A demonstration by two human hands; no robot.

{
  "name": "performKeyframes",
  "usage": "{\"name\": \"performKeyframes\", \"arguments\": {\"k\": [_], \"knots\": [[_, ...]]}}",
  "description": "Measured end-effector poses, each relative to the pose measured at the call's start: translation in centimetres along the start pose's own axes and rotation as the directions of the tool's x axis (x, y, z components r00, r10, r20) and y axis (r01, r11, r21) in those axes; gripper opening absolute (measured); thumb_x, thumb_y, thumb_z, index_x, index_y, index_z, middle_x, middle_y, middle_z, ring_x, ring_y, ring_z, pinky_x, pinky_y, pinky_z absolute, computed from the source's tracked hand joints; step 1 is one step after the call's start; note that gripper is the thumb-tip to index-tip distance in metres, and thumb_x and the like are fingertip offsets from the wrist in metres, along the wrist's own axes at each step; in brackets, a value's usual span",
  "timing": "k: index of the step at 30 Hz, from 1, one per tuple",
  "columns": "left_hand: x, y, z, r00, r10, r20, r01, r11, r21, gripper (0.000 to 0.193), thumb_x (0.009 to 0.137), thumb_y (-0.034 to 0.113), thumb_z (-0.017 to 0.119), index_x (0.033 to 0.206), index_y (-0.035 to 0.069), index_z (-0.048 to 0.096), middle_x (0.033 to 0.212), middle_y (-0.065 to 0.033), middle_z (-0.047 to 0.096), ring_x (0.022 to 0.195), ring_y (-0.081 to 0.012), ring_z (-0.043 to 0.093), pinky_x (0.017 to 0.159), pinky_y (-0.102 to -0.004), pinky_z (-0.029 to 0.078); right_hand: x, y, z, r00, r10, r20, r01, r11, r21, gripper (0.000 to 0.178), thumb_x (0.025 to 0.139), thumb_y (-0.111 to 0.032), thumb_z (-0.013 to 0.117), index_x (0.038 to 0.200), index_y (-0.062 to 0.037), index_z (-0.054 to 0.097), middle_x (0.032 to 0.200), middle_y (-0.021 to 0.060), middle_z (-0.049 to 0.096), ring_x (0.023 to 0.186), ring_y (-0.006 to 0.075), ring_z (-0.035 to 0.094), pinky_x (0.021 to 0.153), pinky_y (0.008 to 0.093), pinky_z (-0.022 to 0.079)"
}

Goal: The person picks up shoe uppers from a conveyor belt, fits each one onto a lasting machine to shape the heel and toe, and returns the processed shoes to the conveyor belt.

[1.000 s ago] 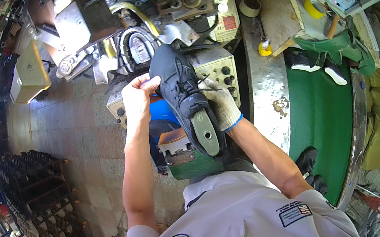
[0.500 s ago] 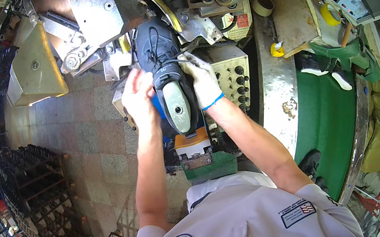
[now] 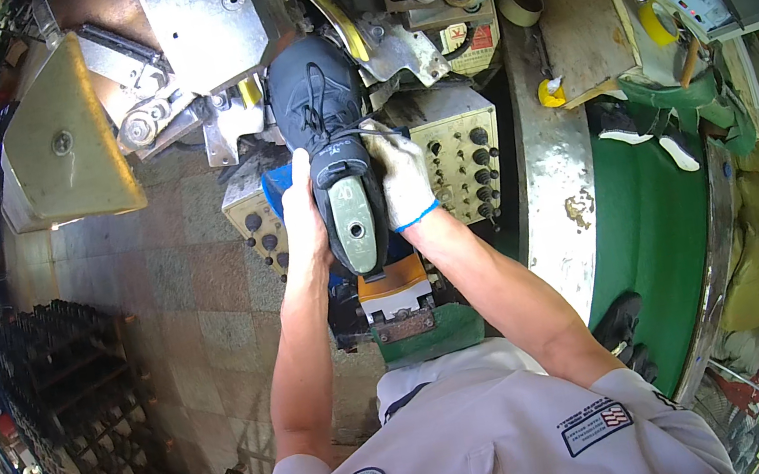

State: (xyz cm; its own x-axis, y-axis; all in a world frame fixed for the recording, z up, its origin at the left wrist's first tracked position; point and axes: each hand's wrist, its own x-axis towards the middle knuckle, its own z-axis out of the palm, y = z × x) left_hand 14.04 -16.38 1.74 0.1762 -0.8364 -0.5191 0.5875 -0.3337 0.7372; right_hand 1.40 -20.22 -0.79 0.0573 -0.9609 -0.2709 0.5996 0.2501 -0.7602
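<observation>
A dark lace-up shoe (image 3: 311,97) with a grey-green shoe last (image 3: 355,226) in its opening points away from me, its toe under the machine head (image 3: 210,23). My bare left hand (image 3: 299,213) is closed against the left side of the heel, its fingertips partly hidden beside the shoe. On the other side, my right hand (image 3: 404,177), in a white glove with a blue cuff, grips the shoe near the laces. A loose lace end lies by the gloved fingers. Below the heel is an orange pad (image 3: 393,277) on a metal bracket.
Control boxes with black knobs (image 3: 461,167) flank the shoe. A lamp-like beige housing (image 3: 63,140) hangs at the left. At the right are a green-covered bench (image 3: 649,240), tape rolls (image 3: 521,5) and more shoes (image 3: 652,143). Dark racks (image 3: 67,363) stand at the far left.
My left hand, earlier blurred and partly off the shoe, now lies along its heel side. The right hand has stayed on the shoe and shifted slightly; my view has shifted a little.
</observation>
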Motion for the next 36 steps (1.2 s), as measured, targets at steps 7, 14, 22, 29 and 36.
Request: {"name": "performKeyframes", "arguments": {"k": [7, 14, 22, 29, 36], "knots": [[0.4, -0.1, 0.2, 0.999, 0.03, 0.035, -0.03, 1.0, -0.001, 0.054, 0.104, 0.051, 0.046, 0.109, 0.004, 0.071, 0.097, -0.0048, 0.071, 0.084, -0.0139, 0.066, 0.081, -0.0301, 0.052, 0.6, 0.6, -0.4, 0.997, -0.074, 0.035, 0.076, 0.994, -0.076, 0.031, 0.097, -0.024, 0.067, 0.111, 0.0027, 0.071, 0.094, 0.0025, 0.07, 0.082, 0.0088, 0.06, 0.075, 0.024, 0.05], [0.6, -2.1, 0.6, 0.994, 0.1, -0.047, -0.1, 0.995, 0.011, 0.055, 0.105, 0.052, 0.045, 0.095, 0.005, 0.072, 0.086, -0.0017, 0.07, 0.074, -0.0116, 0.063, 0.072, -0.0296, 0.051, 0.8, -0.1, -0.9, 1.0, -0.007, -0.024, -0.002, 0.937, -0.349, 0.038, 0.097, -0.036, 0.067, 0.084, -0.0014, 0.073, 0.076, -0.0019, 0.065, 0.066, 0.0066, 0.051, 0.059, 0.0283, 0.044], [1.8, -4.6, 0.4, 0.99, 0.142, 0.02, -0.138, 0.98, -0.141, 0.057, 0.106, 0.05, 0.04, 0.096, 0.004, 0.072, 0.085, -0.0021, 0.071, 0.073, -0.013, 0.065, 0.073, -0.029, 0.052, 0.7, -2.1, -0.2, 0.997, 0.068, -0.034, -0.075, 0.952, -0.297, 0.034, 0.099, -0.031, 0.065, 0.092, 0.0005, 0.073, 0.083, -0.0033, 0.064, 0.074, 0.0062, 0.053, 0.065, 0.0272, 0.046], [2.3, -3.8, -3.8, 0.997, 0.08, 0.023, -0.083, 0.973, 0.217, 0.062, 0.105, 0.057, 0.036, 0.109, 0.004, 0.069, 0.095, -0.0045, 0.071, 0.085, -0.0143, 0.065, 0.079, -0.0301, 0.052, -0.9, -4.1, -2.3, 1.0, 0.004, -0.028, -0.017, 0.875, -0.484, 0.034, 0.099, -0.034, 0.064, 0.098, -0.0016, 0.075, 0.086, -0.0003, 0.067, 0.07, 0.0091, 0.058, 0.06, 0.0259, 0.048], [-5.9, -16.9, -13.4, 0.864, 0.325, -0.385, 0.083, 0.663, 0.744, 0.071, 0.088, 0.038, 0.071, 0.139, -0.007, 0.049, 0.125, -0.0261, 0.065, 0.11, -0.0351, 0.066, 0.096, -0.0416, 0.05, -7.0, -9.0, -19.5, 0.991, 0.05, -0.121, -0.052, 0.999, -0.016, 0.065, 0.104, -0.043, 0.031, 0.142, 0.0089, 0.04, 0.13, 0.0302, 0.058, 0.109, 0.04, 0.066, 0.081, 0.0433, 0.061]]}}
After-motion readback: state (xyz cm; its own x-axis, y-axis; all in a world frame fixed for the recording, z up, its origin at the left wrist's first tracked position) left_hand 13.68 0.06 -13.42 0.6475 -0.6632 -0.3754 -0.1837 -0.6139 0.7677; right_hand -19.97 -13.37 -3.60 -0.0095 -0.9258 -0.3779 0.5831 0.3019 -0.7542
